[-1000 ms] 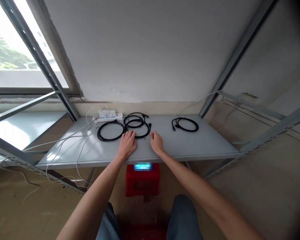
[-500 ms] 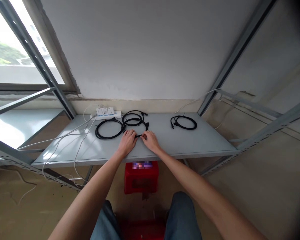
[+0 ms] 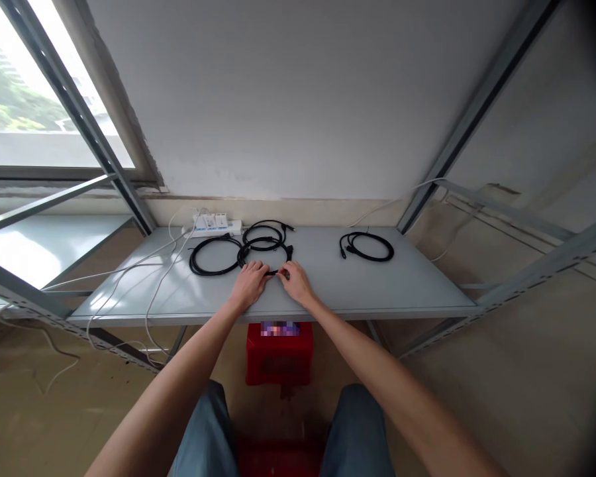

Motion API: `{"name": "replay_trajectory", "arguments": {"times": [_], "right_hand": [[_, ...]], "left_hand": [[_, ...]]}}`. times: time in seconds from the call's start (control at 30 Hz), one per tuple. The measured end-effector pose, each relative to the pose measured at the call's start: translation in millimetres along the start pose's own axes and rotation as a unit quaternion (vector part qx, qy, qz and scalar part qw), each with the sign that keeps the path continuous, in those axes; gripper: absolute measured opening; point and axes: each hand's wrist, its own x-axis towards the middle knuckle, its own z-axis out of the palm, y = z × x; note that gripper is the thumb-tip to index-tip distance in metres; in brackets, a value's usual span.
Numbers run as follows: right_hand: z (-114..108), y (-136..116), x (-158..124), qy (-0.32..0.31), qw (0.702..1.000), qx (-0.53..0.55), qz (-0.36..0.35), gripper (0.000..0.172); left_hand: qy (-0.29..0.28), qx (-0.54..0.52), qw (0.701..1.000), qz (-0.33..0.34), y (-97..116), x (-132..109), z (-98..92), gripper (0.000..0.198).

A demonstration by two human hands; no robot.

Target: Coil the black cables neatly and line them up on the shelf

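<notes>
Person seated at grey metal shelf, both arms reaching fwd. L hand and R hand close together, narrow gap, fingers curled down on near edge of black cable loop, holding it from both sides; short bit of cable shows btwn them. Loop lies flat on shelf right in front of hands, plug end just past R hand, pointing away from person. Behind loop, overlapping it, 2nd black cable coil. Just past L hand, on its left, 3rd black cable coil, next to loop. Well right of R hand, 4th black cable coil, apart from the others. Past L hand at back, white power strip, white cords running off shelf to left. Below hands, under shelf, red stool.
</notes>
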Motion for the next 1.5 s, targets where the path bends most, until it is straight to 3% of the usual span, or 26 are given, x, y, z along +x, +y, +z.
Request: {"name": "replay_trajectory", "arguments": {"times": [0.2, 0.33, 0.5, 0.6, 0.73, 0.9, 1.03, 1.17, 1.5], "right_hand": [[-2, 0, -1, -0.002, 1.000, 0.016, 0.016, 0.017], [-4, -7, -4, -0.006, 0.997, -0.073, -0.024, 0.018], [-4, -18, -10, -0.031, 0.969, -0.220, -0.109, 0.026], [-3, -20, -12, -0.032, 0.964, -0.242, -0.101, 0.027], [-2, -17, -9, -0.024, 0.982, -0.174, -0.068, 0.016], [-1, -8, -3, -0.029, 0.998, -0.047, -0.018, 0.025], [0, 1, 2, -0.041, 0.997, 0.053, 0.041, 0.026], [2, 9, 4, -0.053, 0.989, 0.126, 0.052, 0.016], [4, 10, 3, -0.043, 0.984, 0.164, 0.055, 0.005]], "left_hand": [[-0.010, -0.008, 1.000, -0.002, 0, 1, -1.9, 0.024], [-0.015, -0.002, 1.000, 0.006, 0, 1, -2.9, 0.024], [-0.012, -0.001, 1.000, 0.012, 1, 0, -3.4, 0.025], [-0.012, -0.002, 1.000, 0.013, 1, -1, -3.9, 0.025], [-0.002, -0.004, 1.000, 0.016, 0, -2, -3.4, 0.024], [0.000, -0.005, 1.000, 0.015, -2, -1, -1.4, 0.022], [-0.002, -0.005, 1.000, 0.017, -3, -1, -0.5, 0.022], [-0.005, -0.013, 1.000, 0.015, -3, 0, 0.2, 0.021], [-0.004, -0.020, 1.000, 0.015, -2, 1, -0.1, 0.022]]}}
